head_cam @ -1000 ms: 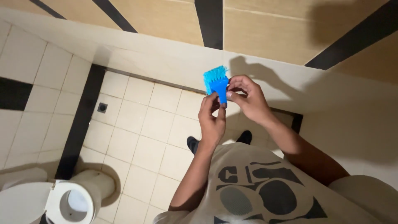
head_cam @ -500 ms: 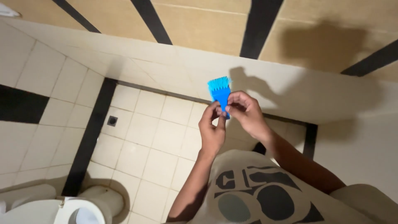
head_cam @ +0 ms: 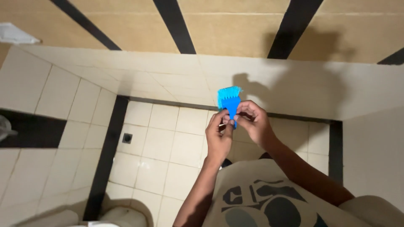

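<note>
Near the middle of the frame, both hands meet around a small blue brush (head_cam: 229, 101). The left hand (head_cam: 219, 136) is closed, its fingertips pinching the lower end of the brush's short handle. The right hand (head_cam: 252, 122) curls in from the right, its fingers closed on the same handle, touching the left hand's fingertips. The brush stands upright above the two hands, its pale blue bristles fanned out at the top, seen against the light tiled wall (head_cam: 168, 80). Below the hands lies a floor (head_cam: 160, 143) of cream tiles with dark bands and a small square drain (head_cam: 127, 138) to the left of centre. A white toilet (head_cam: 122, 216) shows at the lower left edge, and the person's pale printed shirt (head_cam: 269, 197) fills the lower right.
</note>
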